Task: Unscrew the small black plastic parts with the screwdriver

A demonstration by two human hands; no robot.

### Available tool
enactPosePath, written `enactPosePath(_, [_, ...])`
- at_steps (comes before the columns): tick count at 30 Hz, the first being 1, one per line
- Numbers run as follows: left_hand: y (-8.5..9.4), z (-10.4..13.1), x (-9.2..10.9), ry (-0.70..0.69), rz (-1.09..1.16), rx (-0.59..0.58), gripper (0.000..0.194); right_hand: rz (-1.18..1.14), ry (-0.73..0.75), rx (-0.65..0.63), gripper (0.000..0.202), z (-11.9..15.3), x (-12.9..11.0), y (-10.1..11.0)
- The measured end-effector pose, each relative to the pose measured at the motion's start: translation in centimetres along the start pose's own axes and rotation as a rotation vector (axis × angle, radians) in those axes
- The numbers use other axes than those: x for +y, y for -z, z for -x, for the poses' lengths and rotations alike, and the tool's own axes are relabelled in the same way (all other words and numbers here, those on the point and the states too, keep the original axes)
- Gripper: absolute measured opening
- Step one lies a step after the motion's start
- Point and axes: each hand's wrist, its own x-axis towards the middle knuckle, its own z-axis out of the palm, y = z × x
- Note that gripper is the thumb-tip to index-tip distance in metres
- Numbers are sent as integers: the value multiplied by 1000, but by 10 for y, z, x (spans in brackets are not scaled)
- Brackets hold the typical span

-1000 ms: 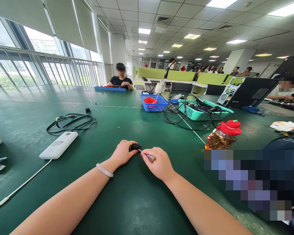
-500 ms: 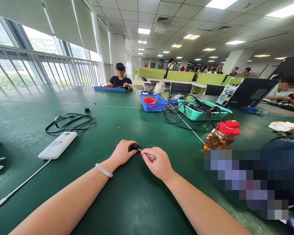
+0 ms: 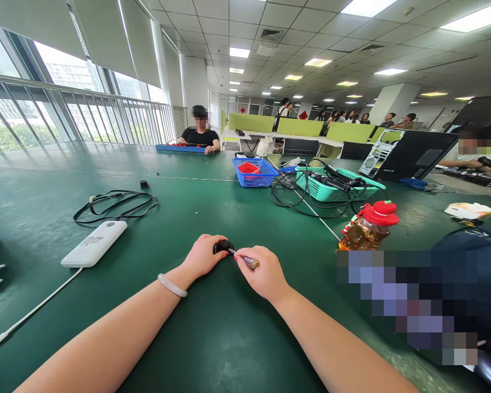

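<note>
My left hand [image 3: 204, 255] grips a small black object [image 3: 223, 247] between thumb and fingers, low over the green table [image 3: 180, 213]. Closed round the handle of a screwdriver [image 3: 249, 261], my right hand [image 3: 264, 273] is just to the right. The screwdriver's thin shaft points left, and its tip meets the right side of the black object. What the tip touches there is too small to make out. A pale bracelet is on my left wrist.
A white power bank [image 3: 94, 244] and looped black cable [image 3: 114, 206] lie left. Beyond are a blue basket [image 3: 256, 177] and a teal basket [image 3: 331, 191] with cables. A red-lidded bottle [image 3: 366, 226] stands right. A person [image 3: 200, 134] sits across the table.
The view has shifted slightly. Both hands keep their hold with the screwdriver at the black object. The person across the table has moved one hand a little.
</note>
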Motion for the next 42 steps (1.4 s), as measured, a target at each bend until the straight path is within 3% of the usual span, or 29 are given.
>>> enactPosePath(29, [-1,-1,-1,12,16,1,33,-49,-53,-11,17,0,2,0])
enactPosePath(34, [-1,-1,-2,1,16,4,30,-165,-151,-1,17,-2,1,0])
enactPosePath(42, [-1,-1,-2,3,12,4,29,-414,-433,28,21,-4,14,-2])
